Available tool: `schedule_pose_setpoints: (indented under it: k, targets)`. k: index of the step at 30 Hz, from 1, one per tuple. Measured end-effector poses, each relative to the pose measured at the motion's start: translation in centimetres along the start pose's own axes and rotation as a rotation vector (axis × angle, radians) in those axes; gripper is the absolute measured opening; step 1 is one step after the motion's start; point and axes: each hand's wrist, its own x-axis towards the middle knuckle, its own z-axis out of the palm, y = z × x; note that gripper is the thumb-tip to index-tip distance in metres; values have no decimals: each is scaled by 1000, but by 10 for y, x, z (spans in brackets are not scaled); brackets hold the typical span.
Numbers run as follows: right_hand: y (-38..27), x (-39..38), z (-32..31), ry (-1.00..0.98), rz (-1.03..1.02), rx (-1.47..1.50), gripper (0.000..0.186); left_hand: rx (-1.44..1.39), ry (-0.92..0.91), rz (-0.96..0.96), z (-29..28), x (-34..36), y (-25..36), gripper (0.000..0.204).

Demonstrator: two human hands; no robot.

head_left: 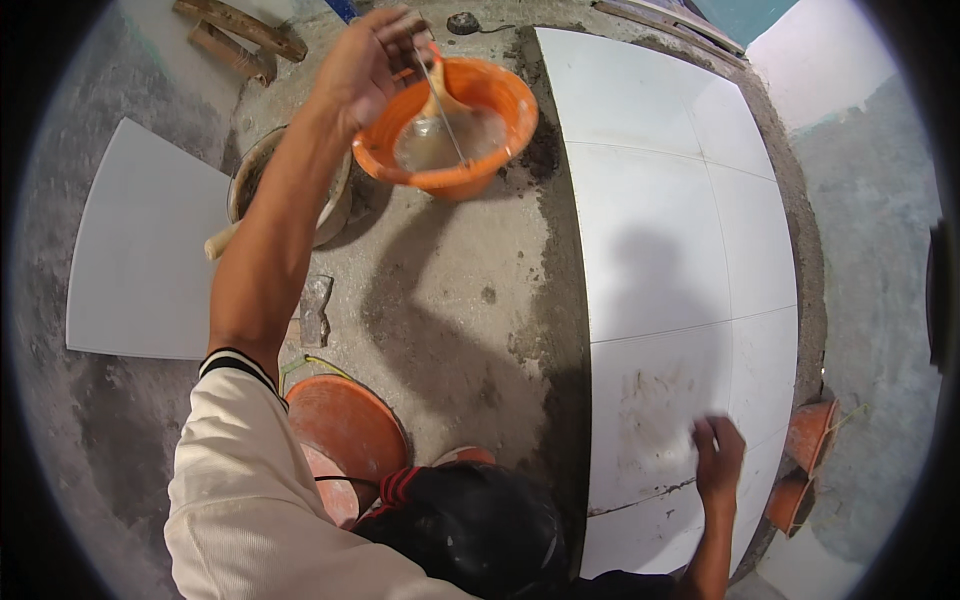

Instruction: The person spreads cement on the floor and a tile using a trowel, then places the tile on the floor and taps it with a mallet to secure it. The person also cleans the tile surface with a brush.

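My left hand (375, 65) is closed round the thin wire handle of an orange bucket (515, 130). The bucket seems tilted and raised off the floor; its shadow falls below it. Cloudy grey water (475, 140) lies inside, and a tan, paddle-shaped tool (440, 103) with an orange top stands in it, its kind unclear. Over the white floor tiles (660, 240) hangs my right hand (718, 455), fingers loosely curled and a little apart, holding nothing I can see. Beneath it, one tile has brown smears.
A mortar pail (333, 218) and the head of a hammer-like tool (314, 312) are partly behind my left arm. Loose white tile (150, 250) lies left. Orange buckets stand near me (350, 415) and by the right wall (808, 435). Wood pieces (240, 28) lie far left.
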Motion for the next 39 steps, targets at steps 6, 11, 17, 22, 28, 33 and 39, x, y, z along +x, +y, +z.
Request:
schedule_pose_setpoints:
  k: [6, 11, 17, 22, 28, 33, 39]
  targets:
    - [-162, 126, 100, 62, -332, 517, 12, 115, -105, -130, 51, -101, -34, 39]
    - [-228, 189, 165, -205, -136, 534, 32, 171, -250, -213, 64, -150, -60, 36]
    - [-179, 225, 268, -235, -92, 1018, 51, 206, -382, -311, 66, -193, -72, 36]
    - [-202, 192, 248, -253, -197, 513, 58, 333, -375, -183, 22, -202, -76, 21]
    - [-217, 140, 175, 4, -286, 580, 27, 1145, -187, -162, -68, -189, -69, 31]
    - [-218, 115, 150, 279, -537, 719, 20, 1568, -82, 144, -57, -193, -55, 38]
    - [-211, 114, 228, 565, -635, 595, 13, 1043, -213, 142, 5, -261, -16, 47]
